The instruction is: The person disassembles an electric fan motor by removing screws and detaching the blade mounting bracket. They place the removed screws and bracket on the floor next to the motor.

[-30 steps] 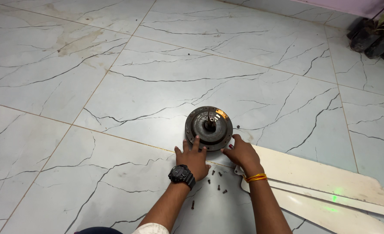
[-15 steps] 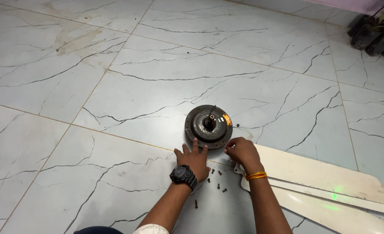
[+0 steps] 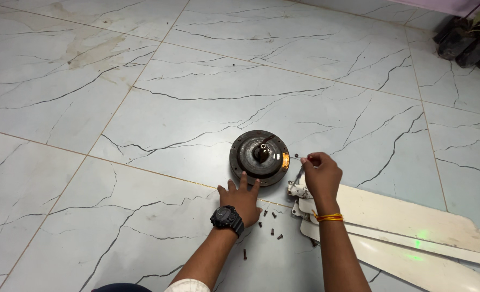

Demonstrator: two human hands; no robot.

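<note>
The fan motor [image 3: 259, 157], a round, dark, rusty metal disc with a short shaft standing up from its middle, sits on the pale tiled floor [image 3: 196, 108] just right of the frame's centre. The left hand [image 3: 241, 198] lies flat with fingers spread, its fingertips touching the motor's near rim. The right hand [image 3: 320, 174], at the motor's right edge, is closed around a thin screwdriver [image 3: 298, 173] whose tip slants down toward the floor. Below it, 3 white fan blades [image 3: 402, 227] are stacked toward the lower right corner, and several small dark screws [image 3: 272, 230] lie scattered between the 2 wrists.

The motor looks heavy, stiff and gritty rather than slippery, so it should stay put under a pressing palm; the thick outer rim seems the safest place to grip, not the thin shaft. The screws are tiny and would roll easily.
</note>
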